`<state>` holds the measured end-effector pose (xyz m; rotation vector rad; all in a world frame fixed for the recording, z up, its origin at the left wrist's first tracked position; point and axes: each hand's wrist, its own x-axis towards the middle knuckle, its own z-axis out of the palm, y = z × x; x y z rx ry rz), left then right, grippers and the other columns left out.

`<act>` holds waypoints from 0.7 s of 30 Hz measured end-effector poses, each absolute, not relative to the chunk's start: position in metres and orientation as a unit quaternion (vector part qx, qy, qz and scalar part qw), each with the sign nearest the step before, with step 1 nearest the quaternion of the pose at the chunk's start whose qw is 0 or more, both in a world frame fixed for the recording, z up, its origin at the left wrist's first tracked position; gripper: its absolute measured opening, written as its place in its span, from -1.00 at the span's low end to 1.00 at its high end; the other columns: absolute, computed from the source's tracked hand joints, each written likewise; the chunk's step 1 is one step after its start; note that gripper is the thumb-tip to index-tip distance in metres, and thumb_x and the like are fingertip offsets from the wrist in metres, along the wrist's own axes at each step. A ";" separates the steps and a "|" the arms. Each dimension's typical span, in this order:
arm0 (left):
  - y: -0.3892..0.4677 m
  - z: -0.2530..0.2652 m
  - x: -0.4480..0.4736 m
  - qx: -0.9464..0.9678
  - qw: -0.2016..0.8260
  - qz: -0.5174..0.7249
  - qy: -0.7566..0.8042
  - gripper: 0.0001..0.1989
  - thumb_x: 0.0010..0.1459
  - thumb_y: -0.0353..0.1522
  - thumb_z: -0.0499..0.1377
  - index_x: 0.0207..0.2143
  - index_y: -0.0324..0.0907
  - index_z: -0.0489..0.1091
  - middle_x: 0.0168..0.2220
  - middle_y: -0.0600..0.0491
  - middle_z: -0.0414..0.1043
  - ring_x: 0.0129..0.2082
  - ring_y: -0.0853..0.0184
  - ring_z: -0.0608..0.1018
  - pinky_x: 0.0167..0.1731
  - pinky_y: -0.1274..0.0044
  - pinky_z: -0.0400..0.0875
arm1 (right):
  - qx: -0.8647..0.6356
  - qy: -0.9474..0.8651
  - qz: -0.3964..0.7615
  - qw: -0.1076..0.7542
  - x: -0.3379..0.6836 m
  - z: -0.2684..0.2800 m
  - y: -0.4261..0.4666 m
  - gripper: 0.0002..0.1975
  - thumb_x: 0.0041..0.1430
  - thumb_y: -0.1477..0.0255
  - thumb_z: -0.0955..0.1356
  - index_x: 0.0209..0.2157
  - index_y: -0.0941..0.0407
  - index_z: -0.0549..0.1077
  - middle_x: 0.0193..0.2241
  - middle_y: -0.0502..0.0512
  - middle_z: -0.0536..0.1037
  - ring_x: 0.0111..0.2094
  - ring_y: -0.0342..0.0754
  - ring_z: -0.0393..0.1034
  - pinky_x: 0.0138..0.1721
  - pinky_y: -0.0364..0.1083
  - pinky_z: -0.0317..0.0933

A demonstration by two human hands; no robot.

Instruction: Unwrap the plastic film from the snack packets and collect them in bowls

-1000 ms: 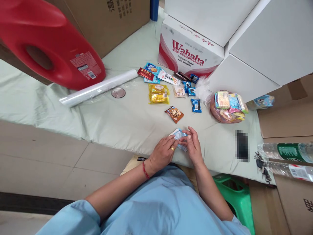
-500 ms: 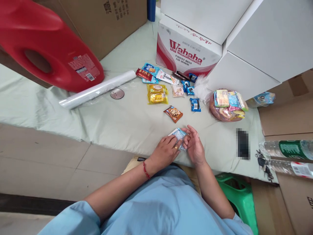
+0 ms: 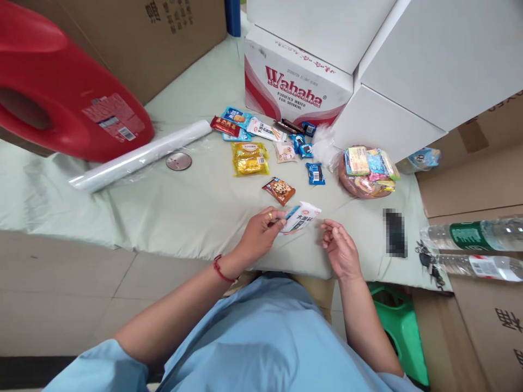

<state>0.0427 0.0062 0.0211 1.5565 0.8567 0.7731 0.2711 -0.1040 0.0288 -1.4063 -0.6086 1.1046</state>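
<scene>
White packet (image 3: pixel 302 219) in the left hand (image 3: pixel 258 234)

It is over the tabletop (image 3: pixel 204 209), near the front edge. The left hand's grip is pinched closed on its left end; the right hand (image 3: pixel 344 253), just beside its other end, has its grip part-open and empty. A brown packet (image 3: pixel 279 191) lies just beyond, then 1 yellow pack (image 3: pixel 250 159). Farther right are a bowl (image 3: pixel 347 187) and 2 bottles (image 3: pixel 466 236).
</scene>
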 end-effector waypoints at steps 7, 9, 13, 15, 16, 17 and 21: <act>-0.020 0.020 0.058 0.377 0.793 0.278 0.390 -0.67 0.05 -0.14 0.31 -0.28 -0.22 0.58 -0.33 0.04 0.63 -0.32 0.27 0.57 -0.19 0.44 0.45 | -0.549 -0.305 0.571 0.529 0.220 0.024 -0.087 -0.43 0.11 -0.05 0.53 0.04 -0.01 0.55 -0.05 0.13 0.67 -0.04 0.14 0.56 -0.04 0.09 0.47; -0.025 0.019 0.057 0.380 0.795 0.268 0.389 -0.71 0.04 -0.22 0.24 -0.26 -0.22 0.58 -0.30 0.03 0.64 -0.29 0.25 0.58 -0.16 0.43 0.45 | -0.563 -0.279 0.572 0.527 0.211 0.024 -0.080 -0.45 0.11 -0.03 0.53 0.02 -0.01 0.53 -0.11 0.09 0.69 -0.12 0.12 0.59 -0.08 0.08 0.49; -0.027 0.024 0.051 0.441 0.778 0.242 0.376 -0.62 -0.01 -0.34 0.22 -0.10 -0.23 0.57 -0.12 -0.01 0.67 -0.07 0.16 0.62 0.04 0.35 0.46 | -0.562 -0.276 0.579 0.522 0.207 0.026 -0.075 -0.45 0.08 -0.02 0.55 -0.01 0.01 0.52 -0.14 0.07 0.70 -0.19 0.09 0.60 -0.10 0.06 0.50; -0.026 0.026 0.051 0.469 0.765 0.228 0.378 -0.58 0.03 -0.31 0.26 -0.03 -0.23 0.54 -0.04 -0.06 0.66 0.00 0.11 0.62 0.10 0.29 0.46 | -0.564 -0.296 0.570 0.519 0.207 0.027 -0.074 -0.47 0.09 -0.01 0.54 -0.03 0.01 0.53 -0.17 0.05 0.70 -0.23 0.06 0.60 -0.09 0.05 0.50; -0.025 0.026 0.051 0.481 0.760 0.220 0.377 -0.58 0.07 -0.28 0.26 -0.01 -0.23 0.53 -0.01 -0.08 0.65 0.02 0.10 0.63 0.12 0.26 0.47 | -0.566 -0.309 0.562 0.518 0.208 0.027 -0.075 -0.48 0.11 -0.01 0.53 -0.03 0.01 0.54 -0.17 0.04 0.70 -0.23 0.05 0.60 -0.07 0.05 0.49; -0.025 0.026 0.051 0.492 0.757 0.213 0.374 -0.58 0.13 -0.24 0.25 0.01 -0.23 0.52 0.02 -0.10 0.64 0.03 0.10 0.63 0.12 0.25 0.48 | -0.571 -0.323 0.550 0.517 0.209 0.027 -0.075 -0.50 0.13 0.00 0.52 -0.03 0.02 0.54 -0.18 0.04 0.70 -0.23 0.05 0.59 -0.05 0.05 0.48; -0.016 0.018 0.033 0.553 0.685 0.230 0.415 -0.47 0.20 -0.10 0.22 0.13 -0.18 0.45 0.12 -0.15 0.59 0.10 0.08 0.62 0.10 0.24 0.52 | -0.630 -0.345 0.460 0.522 0.239 0.025 -0.080 -0.58 0.17 0.03 0.50 -0.09 0.03 0.57 -0.18 0.07 0.69 -0.17 0.05 0.56 -0.01 0.05 0.46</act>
